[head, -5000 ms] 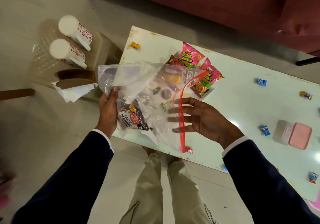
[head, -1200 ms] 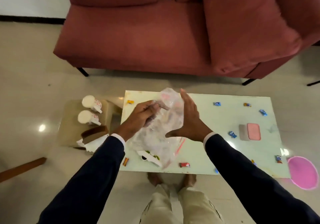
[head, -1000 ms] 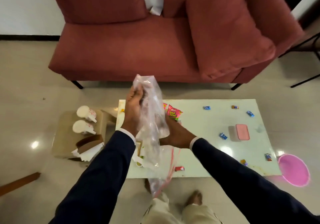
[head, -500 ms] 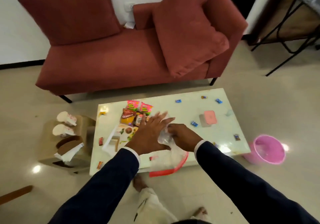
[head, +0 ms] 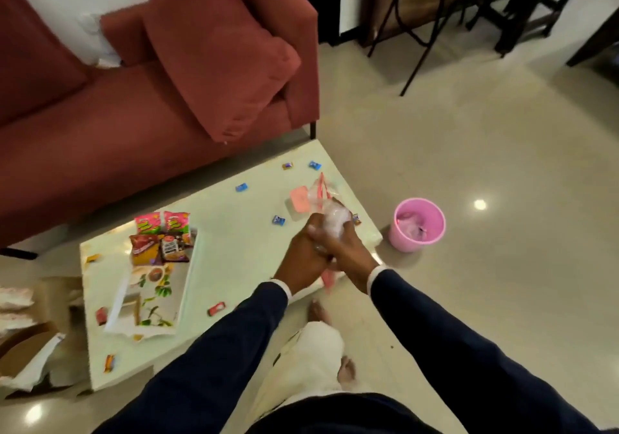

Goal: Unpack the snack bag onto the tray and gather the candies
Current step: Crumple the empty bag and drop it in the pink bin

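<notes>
a pale low table (head: 234, 232) stands before a red sofa (head: 100, 132). at right of centre the emptied clear snack bag (head: 330, 219) is crumpled between the left hand (head: 301, 259) and right hand (head: 348, 256), both pressed together round it, its long axis running up-frame. the pink bin (head: 418, 224) lies just right, nearer the right hand. snack packets (head: 160, 239) sit on the tray (head: 147, 299) at left; candies (head: 278, 220) lie scattered. labels are unreadable.

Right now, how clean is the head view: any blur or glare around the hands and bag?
Head view: the bag and both hands, left and right, are motion-smeared; lamp glare spots the floor; wide-angle lens bends the table edges.
</notes>
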Tool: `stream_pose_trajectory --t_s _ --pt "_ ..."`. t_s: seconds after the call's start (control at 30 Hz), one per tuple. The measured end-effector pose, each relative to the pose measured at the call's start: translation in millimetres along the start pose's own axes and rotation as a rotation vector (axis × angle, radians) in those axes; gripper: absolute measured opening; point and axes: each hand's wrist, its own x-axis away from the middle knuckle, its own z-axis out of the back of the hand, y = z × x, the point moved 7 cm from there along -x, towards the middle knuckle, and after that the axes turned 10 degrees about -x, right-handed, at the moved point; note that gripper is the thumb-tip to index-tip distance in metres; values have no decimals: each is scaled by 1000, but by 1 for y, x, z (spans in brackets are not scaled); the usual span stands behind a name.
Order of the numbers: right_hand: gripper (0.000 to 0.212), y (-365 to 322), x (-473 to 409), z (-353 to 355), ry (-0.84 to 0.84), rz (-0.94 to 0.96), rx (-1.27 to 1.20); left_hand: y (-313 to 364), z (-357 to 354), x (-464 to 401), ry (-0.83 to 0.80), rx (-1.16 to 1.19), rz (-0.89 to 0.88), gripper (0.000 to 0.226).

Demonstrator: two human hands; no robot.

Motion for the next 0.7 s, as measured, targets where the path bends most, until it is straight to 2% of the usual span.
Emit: stream_pose_trajectory --t_s 0.07,0.13,0.23,0.27,0.33,0.43,0.47,0.57,0.63,0.7 --pt "66 -2 -10 34 112 10 -100 4 -32 -15 -119 141 -16 54" --pt "58 -5 -17 75 180 49 -115 3 -49 -30 -146 89 -87 61" --pt "51 -7 -26 134 299 22 -49 7 -54 -58 73 -207 -164 98" --pt "49 -7 -30 146 293 -19 -30 13 -59 -70 76 -277 -174 115" --pt "49 -9 -45 175 220 -121 73 29 -92 -108 -146 -314 -210 131" --pt "56 -17 -53 203 143 -190 150 40 -134 -141 -487 -185 -117 105" --pt "60 -21 -59 219 158 -189 135 45 -144 -158 -493 -142 -74 94" --pt "77 -39 -72 257 284 -119 198 56 -163 -200 -311 -95 -12 69" --pt "81 -45 -80 283 463 -40 427 59 -178 -224 -193 -67 35 63" --pt "78 -41 -84 302 554 -64 708 60 -198 -241 -134 -92 64 63"
